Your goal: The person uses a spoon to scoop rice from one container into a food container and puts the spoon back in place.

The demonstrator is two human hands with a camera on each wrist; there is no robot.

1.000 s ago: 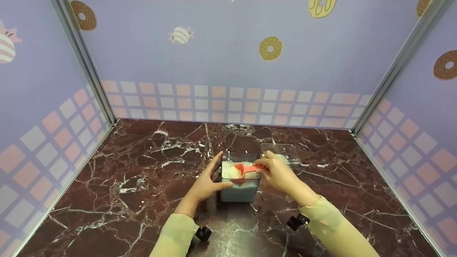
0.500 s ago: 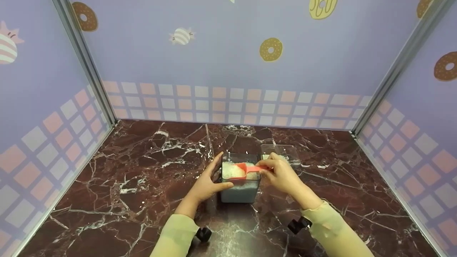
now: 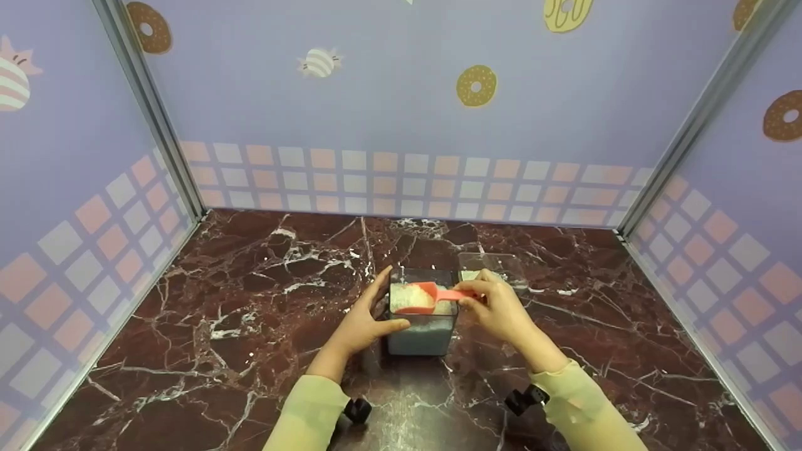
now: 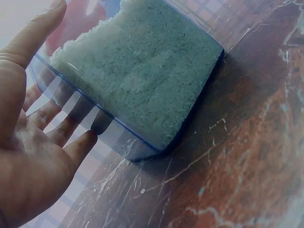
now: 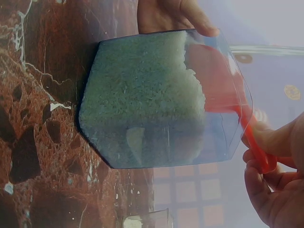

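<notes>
A person's right hand (image 3: 498, 313) pinched the handle of a red scoop (image 3: 431, 292), whose bowl sat inside the open mouth of a clear, blue-tinted container (image 3: 423, 276). The container stood upright near the middle of the dark marbled bench (image 3: 250, 300). It held white rice (image 5: 137, 80), and some of that lay in the scoop. The left hand (image 3: 366, 322) steadied the container, its fingers fairly straight along the left side and its thumb against the near side, close to the rim.

The step seemed to be scooping up rice. The next move would probably call for keeping the bowl level and lifting it clear of the rim without spilling.

A second clear container (image 3: 501, 260) was at the far right, partly hidden by the right hand; pale grains showed in it, but how many could not be told. Whether the scoop's underside touched the rice was unclear. The left wrist view cut off the container's top.
</notes>
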